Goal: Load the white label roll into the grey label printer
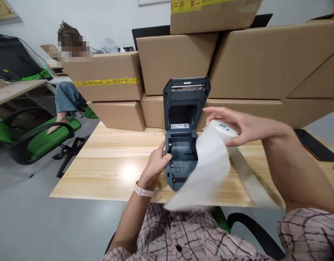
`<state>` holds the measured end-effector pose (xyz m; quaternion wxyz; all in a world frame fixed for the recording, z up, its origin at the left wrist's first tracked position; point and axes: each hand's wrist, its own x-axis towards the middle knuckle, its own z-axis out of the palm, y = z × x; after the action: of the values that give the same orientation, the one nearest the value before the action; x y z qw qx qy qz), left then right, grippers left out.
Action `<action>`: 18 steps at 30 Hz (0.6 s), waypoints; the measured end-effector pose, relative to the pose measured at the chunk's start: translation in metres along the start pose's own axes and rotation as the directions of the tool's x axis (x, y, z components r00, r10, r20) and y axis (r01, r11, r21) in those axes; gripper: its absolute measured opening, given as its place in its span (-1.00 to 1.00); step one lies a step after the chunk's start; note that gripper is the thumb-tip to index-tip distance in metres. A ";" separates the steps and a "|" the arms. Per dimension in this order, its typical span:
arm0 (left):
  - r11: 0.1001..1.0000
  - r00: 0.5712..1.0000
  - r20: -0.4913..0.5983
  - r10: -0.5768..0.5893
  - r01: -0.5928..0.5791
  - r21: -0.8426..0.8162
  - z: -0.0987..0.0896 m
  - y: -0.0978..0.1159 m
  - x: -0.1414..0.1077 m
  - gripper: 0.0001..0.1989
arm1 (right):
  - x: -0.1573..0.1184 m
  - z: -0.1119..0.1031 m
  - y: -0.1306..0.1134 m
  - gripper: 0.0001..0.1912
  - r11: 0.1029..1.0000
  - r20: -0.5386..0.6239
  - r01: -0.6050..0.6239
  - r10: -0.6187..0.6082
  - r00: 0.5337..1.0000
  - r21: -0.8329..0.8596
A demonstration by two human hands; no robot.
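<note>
A dark grey label printer (180,139) stands on the wooden table with its lid (187,98) raised and its inner bay exposed. My left hand (157,159) grips the printer's left side, thumb over the edge of the bay. To the right of the bay, my right hand (235,127) holds a roll of white label paper (221,127), fingers around its upper side and thumb below. A wide loose length of label paper (207,170) hangs from the roll, covering the printer's lower right part. The roll's core is hidden.
Stacked cardboard boxes (178,61) form a wall behind the printer. A pale strip (248,177) trails across the table (115,163) toward its front edge. A dark flat device (319,145) lies at the right. Another person (67,98) sits at the left beyond a green chair (49,141).
</note>
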<state>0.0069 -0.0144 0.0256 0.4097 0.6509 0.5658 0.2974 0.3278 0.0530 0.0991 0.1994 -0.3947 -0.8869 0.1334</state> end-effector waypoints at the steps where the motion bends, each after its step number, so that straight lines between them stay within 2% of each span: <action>1: 1.000 1.000 0.000 0.006 -0.006 -0.002 0.000 0.000 0.000 -0.27 | -0.005 -0.001 0.004 0.02 1.000 -0.008 -0.023 0.023 1.000 0.007; 5: 0.999 0.999 0.009 0.036 -0.036 -0.033 0.000 -0.001 -0.001 -0.30 | -0.020 0.000 0.027 -0.02 0.992 -0.006 -0.118 0.118 0.993 0.054; 7: 0.998 0.999 0.014 0.043 -0.042 -0.045 0.000 -0.002 0.000 -0.31 | -0.023 0.002 0.042 -0.02 0.977 0.087 -0.192 0.183 0.979 0.098; 9: 0.998 0.999 0.017 0.045 -0.044 -0.055 0.000 -0.003 0.000 -0.31 | -0.021 0.004 0.055 0.01 0.948 0.205 -0.287 0.256 0.945 0.139; 11: 0.996 0.999 0.015 0.045 -0.044 -0.072 0.000 -0.004 0.000 -0.31 | -0.017 0.009 0.063 0.03 0.921 0.259 -0.348 0.298 0.919 0.175; 15: 0.990 0.999 0.000 0.040 -0.040 -0.134 0.002 -0.004 -0.001 -0.30 | -0.025 0.015 0.072 0.08 0.854 0.189 -0.357 0.306 0.933 0.380; 18: 0.987 0.999 -0.015 0.030 -0.032 -0.160 0.003 -0.006 -0.001 -0.28 | -0.060 0.012 0.083 0.01 0.722 0.124 -0.356 0.355 0.927 0.592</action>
<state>0.0068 -0.0159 0.0193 0.4525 0.6227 0.5324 0.3522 0.4124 0.0610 0.0414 0.2846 -0.4725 -0.7050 0.4457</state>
